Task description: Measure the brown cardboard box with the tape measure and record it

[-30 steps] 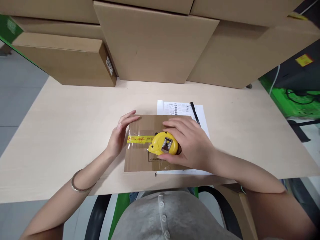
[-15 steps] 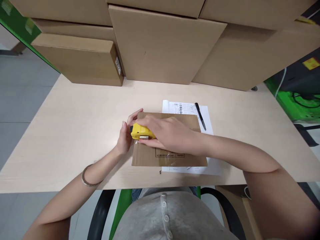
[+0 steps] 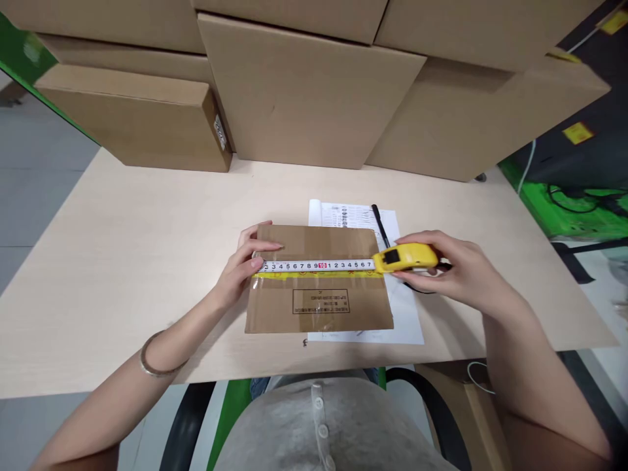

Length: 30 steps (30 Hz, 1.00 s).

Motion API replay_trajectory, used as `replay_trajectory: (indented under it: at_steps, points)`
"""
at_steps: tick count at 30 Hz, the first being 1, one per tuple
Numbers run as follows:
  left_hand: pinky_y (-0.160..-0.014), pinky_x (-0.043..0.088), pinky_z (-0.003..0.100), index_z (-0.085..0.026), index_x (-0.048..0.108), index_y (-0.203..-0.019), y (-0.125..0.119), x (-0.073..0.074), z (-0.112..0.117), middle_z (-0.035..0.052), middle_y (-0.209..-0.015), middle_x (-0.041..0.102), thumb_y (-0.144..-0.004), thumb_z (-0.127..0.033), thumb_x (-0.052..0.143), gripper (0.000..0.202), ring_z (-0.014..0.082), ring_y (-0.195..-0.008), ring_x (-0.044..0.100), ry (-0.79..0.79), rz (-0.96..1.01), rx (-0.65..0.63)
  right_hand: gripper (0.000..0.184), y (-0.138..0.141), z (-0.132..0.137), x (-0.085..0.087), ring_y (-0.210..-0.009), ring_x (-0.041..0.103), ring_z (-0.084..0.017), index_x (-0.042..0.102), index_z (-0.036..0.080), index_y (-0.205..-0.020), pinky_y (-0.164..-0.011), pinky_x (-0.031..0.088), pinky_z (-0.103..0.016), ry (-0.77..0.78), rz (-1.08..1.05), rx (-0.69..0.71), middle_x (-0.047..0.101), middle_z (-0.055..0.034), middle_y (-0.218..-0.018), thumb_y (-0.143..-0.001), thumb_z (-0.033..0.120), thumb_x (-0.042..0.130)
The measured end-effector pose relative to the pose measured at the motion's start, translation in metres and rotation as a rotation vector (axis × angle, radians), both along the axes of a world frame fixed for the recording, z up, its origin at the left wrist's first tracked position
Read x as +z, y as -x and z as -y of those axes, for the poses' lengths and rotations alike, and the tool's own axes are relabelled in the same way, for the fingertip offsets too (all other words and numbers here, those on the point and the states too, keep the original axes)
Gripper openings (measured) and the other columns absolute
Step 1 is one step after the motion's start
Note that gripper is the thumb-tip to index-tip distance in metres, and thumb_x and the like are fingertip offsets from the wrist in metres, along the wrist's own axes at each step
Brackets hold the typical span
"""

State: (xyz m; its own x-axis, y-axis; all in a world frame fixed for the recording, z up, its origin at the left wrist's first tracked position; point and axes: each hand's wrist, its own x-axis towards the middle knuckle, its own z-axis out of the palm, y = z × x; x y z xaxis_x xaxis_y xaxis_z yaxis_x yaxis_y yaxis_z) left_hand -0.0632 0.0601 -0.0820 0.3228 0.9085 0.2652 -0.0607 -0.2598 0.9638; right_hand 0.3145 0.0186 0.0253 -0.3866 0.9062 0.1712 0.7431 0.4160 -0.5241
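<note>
A small cardboard box (image 3: 275,320) with a printed black frame lies flat before me. Across its top, from left edge to right edge, stretches the white-and-yellow blade (image 3: 338,265) of a tape measure. My right hand (image 3: 454,268) is closed round the yellow tape measure case (image 3: 412,256) just past the box's right edge. At the left edge, my left hand (image 3: 240,265) pinches the blade's end under its thumb, with a finger resting on the box top. The end hook is hidden by the thumb.
Partly under the box lies a printed paper sheet (image 3: 407,320), with a black pen (image 3: 380,226) on it. Large cardboard boxes (image 3: 309,98) line the back of the table (image 3: 147,261); a smaller box (image 3: 132,121) stands at back left. A chair armrest (image 3: 189,418) shows below the table edge.
My right hand has carried the tape measure case from the box's left edge to beyond its right edge, drawing out the blade. My left hand now grips the blade's end. The view has shifted slightly.
</note>
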Motion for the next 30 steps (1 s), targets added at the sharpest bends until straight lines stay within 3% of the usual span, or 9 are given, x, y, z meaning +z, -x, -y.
replay_trajectory:
  at_steps: [3,7,18,22,26,30]
  points:
    - [-0.124,0.021,0.066,-0.04,0.077,-0.108,-0.002,0.003,0.002,0.0026,-0.144,0.052,-0.088,-0.052,0.063,0.027,0.0391,-0.149,0.031,0.024,0.007,0.012,0.031,-0.019,0.009,-0.002,-0.076,0.069,-0.022,0.066,0.032,-0.116,-0.058,0.053,-0.036,-0.01,-0.004,-0.043,0.075,-0.0054,-0.105,-0.087,0.037,0.074]
    - [-0.123,0.023,0.063,-0.04,0.077,-0.108,-0.004,0.006,0.004,0.0026,-0.143,0.052,-0.089,-0.05,0.062,0.026,0.0381,-0.15,0.03,0.027,0.007,0.029,0.031,-0.014,0.009,-0.006,-0.083,0.07,-0.023,0.067,0.033,-0.116,-0.069,0.055,-0.037,-0.041,-0.058,0.009,0.073,-0.0045,-0.103,-0.087,0.032,0.075]
    - [-0.122,0.027,0.062,-0.039,0.075,-0.108,-0.004,0.006,0.003,0.0018,-0.143,0.055,-0.091,-0.048,0.06,0.025,0.036,-0.149,0.033,-0.02,-0.024,0.037,0.026,-0.009,0.006,-0.002,-0.075,0.065,-0.021,0.067,0.031,-0.11,-0.063,0.05,-0.035,0.024,-0.027,0.026,0.069,-0.0035,-0.093,-0.087,0.038,0.075]
    - [-0.123,0.025,0.063,-0.038,0.075,-0.109,-0.003,0.004,0.004,0.0017,-0.145,0.054,-0.091,-0.048,0.06,0.025,0.0359,-0.15,0.031,-0.021,-0.028,0.03,0.025,-0.009,0.002,-0.003,-0.066,0.062,-0.02,0.064,0.027,-0.097,-0.055,0.045,-0.034,0.014,0.013,0.007,0.065,-0.0039,-0.085,-0.085,0.046,0.075]
    - [-0.122,0.024,0.066,-0.038,0.075,-0.112,-0.001,0.002,0.002,0.0015,-0.148,0.051,-0.09,-0.051,0.061,0.029,0.037,-0.15,0.031,-0.029,-0.027,0.01,0.026,-0.005,-0.002,0.013,-0.066,0.062,-0.021,0.062,0.025,-0.094,-0.056,0.045,-0.035,0.039,0.113,0.056,0.067,-0.0048,-0.084,-0.088,0.048,0.071]
    - [-0.124,0.02,0.066,-0.039,0.072,-0.122,0.001,0.0,0.0,0.0024,-0.153,0.047,-0.092,-0.053,0.06,0.035,0.0364,-0.151,0.03,-0.055,-0.051,-0.004,0.028,0.031,-0.016,0.029,-0.072,0.065,-0.018,0.066,0.024,-0.102,-0.06,0.044,-0.031,0.017,0.194,0.16,0.072,-0.0037,-0.093,-0.091,0.05,0.067]
